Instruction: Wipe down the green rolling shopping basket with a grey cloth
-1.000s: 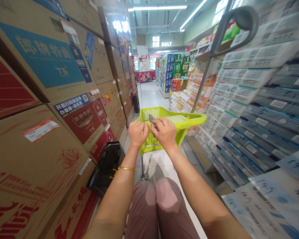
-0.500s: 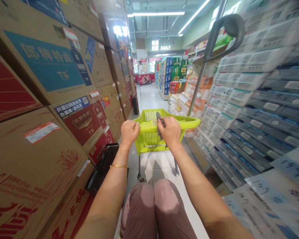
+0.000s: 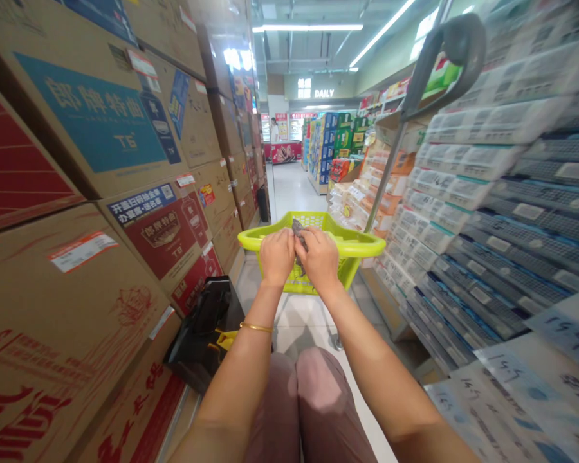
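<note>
A crumpled grey cloth (image 3: 297, 226) is bunched between my hands over the near rim of a yellow-green shopping basket cart (image 3: 359, 248). My right hand (image 3: 319, 257) is closed on the cloth, thumb toward the middle. Close against it, my left hand (image 3: 277, 256) is also closed, its fingertips at the cloth's left side. What lies under both palms is hidden, and the cloth's lower end hangs down over the basket's lattice. To the right, a grey loop handle (image 3: 417, 71) stands on a slanting metal pole.
Stacked cardboard cartons (image 3: 14, 308) wall the left side. A black bag (image 3: 207, 315) with something yellow in it stands on the floor by them. Packs of tissue-like goods (image 3: 463, 180) are piled on the right. A tiled aisle (image 3: 289, 183) runs ahead, with a distant person (image 3: 275, 130).
My left hand has moved right from the basket's rim to the grey cloth beside my right hand. My right hand has shifted slightly left. More of the black bag shows.
</note>
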`<control>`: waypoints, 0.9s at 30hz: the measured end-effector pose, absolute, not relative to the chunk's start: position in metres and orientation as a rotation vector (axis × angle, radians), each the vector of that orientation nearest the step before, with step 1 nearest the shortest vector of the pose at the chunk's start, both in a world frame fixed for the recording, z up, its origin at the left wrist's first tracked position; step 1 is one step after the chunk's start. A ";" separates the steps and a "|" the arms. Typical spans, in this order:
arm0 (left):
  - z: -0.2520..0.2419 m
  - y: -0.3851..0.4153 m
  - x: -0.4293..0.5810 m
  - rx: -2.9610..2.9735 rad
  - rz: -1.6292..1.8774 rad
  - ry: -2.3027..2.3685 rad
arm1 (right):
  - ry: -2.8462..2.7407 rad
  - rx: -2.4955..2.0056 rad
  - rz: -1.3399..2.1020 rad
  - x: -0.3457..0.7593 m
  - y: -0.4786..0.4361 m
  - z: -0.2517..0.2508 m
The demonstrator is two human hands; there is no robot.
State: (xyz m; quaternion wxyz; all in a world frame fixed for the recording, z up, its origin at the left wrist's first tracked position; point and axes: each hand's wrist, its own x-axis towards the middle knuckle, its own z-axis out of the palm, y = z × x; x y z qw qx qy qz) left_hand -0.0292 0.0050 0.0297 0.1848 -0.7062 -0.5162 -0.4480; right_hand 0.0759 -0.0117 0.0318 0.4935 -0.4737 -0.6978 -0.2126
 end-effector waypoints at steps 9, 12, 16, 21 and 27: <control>0.021 0.011 -0.033 -1.991 -1.317 -1.361 | -1.524 -1.263 -0.486 0.130 -0.012 0.029; 0.020 0.011 -0.026 -1.903 -1.305 -1.411 | -1.443 -1.305 -0.504 0.142 -0.012 0.027; 0.019 0.008 -0.017 -1.824 -1.274 -1.483 | -1.385 -1.330 -0.561 0.120 -0.014 0.028; 0.017 0.005 -0.018 -1.828 -1.235 -1.505 | -1.519 -1.277 -0.564 0.075 -0.018 0.033; 0.018 0.004 -0.027 -1.842 -1.216 -1.438 | -1.634 -1.237 -0.562 0.077 -0.017 0.035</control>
